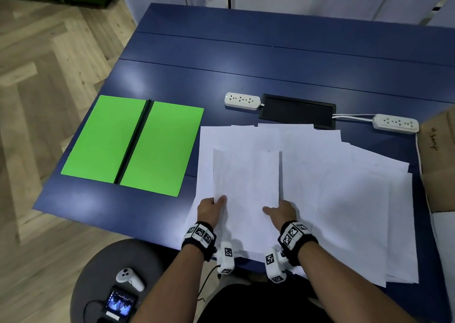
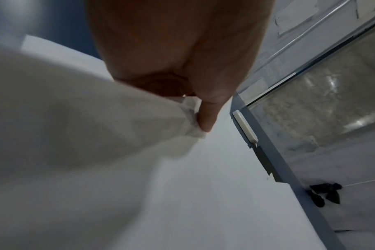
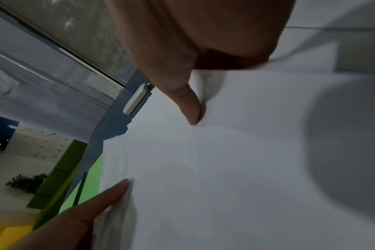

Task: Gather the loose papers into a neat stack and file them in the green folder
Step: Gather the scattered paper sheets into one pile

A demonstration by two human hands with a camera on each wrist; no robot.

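Several white papers (image 1: 344,187) lie fanned over the near right of the blue table (image 1: 246,64). A small stack of papers (image 1: 246,182) is lifted off them in the middle. My left hand (image 1: 211,208) pinches its left edge, thumb on top (image 2: 206,118). My right hand (image 1: 280,210) pinches its right edge, thumb on top (image 3: 190,108), fingers hidden beneath. The green folder (image 1: 133,145) lies open and flat to the left, a black spine down its middle, and shows as a green strip (image 3: 92,177) in the right wrist view.
Two white power strips (image 1: 242,100) (image 1: 395,123) and a black cable tray (image 1: 296,111) sit behind the papers. A cardboard box (image 1: 438,160) stands at the right edge. A stool (image 1: 98,281) holds a controller and a phone at lower left.
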